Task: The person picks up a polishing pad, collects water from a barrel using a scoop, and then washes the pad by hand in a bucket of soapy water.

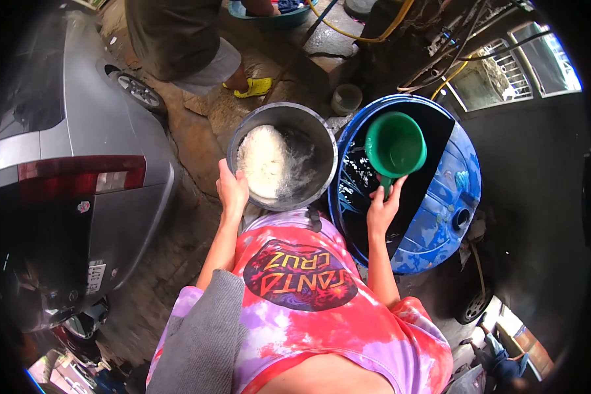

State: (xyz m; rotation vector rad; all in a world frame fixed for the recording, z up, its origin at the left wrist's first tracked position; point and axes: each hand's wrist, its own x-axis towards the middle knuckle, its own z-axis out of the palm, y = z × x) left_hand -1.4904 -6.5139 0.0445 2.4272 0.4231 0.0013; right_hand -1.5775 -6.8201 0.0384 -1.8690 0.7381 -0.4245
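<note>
My left hand (232, 187) grips the rim of a round dark pot (308, 189), held in front of my waist. A mound of white grains (263, 160), which looks like rice, lies against the pot's left side. The rest of its bottom looks wet or dusted with white. In my right hand (385, 204) is the handle of a green plastic dipper (399, 147), its mouth facing up. The dipper is over the open half of a blue plastic drum (453, 197) holding dark water (352, 189). Whether the dipper touches the water, I cannot tell.
A grey car (123, 197) stands close on the left. Ahead, a person in yellow clogs (256, 87) has a hand in a teal basin (276, 22) with cloth. A small pail (346, 98) is behind the drum. A yellow hose (386, 32) and cables hang at upper right.
</note>
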